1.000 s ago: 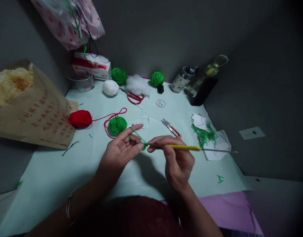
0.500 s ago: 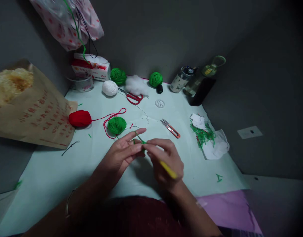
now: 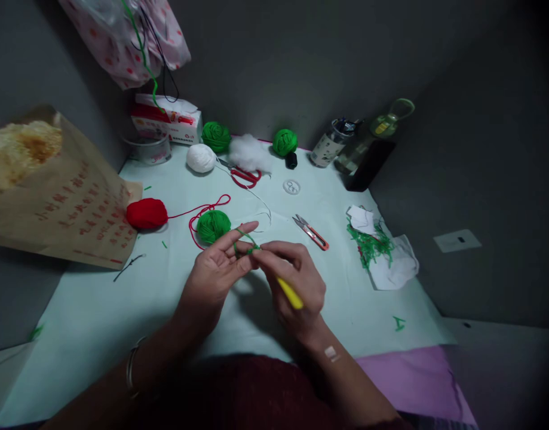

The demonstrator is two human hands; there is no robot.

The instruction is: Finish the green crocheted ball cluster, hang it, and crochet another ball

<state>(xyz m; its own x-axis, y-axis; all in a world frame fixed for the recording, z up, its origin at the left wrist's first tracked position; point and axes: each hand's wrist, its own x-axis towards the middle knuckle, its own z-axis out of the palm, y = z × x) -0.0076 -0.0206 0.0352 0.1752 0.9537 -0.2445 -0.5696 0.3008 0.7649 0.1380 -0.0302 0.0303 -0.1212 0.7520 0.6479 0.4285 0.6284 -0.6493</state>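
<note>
The left hand (image 3: 214, 269) pinches the small green crochet work (image 3: 252, 249), positioned to the near right of the front green yarn ball (image 3: 212, 227); 1 green strand (image 3: 248, 236) passes over the raised index finger. The right hand (image 3: 298, 283) grips the yellow-handled crochet hook (image 3: 290, 292); its tip is hidden. Recommended: hold strand tension even and rotate the hook lightly to avoid splitting yarn. Surface: pale cloth (image 3: 117, 316) beneath the ball, orange-handled thread snips (image 3: 313, 235) to its right. Room: grey wall (image 3: 256, 71) beyond the ball.

Kinda chunky silver bangle (image 3: 129, 367) on the left forearm (image 3: 169, 340), 7 o'clock, plus dark maroon top (image 3: 265, 388), 6 o'clock.
</note>
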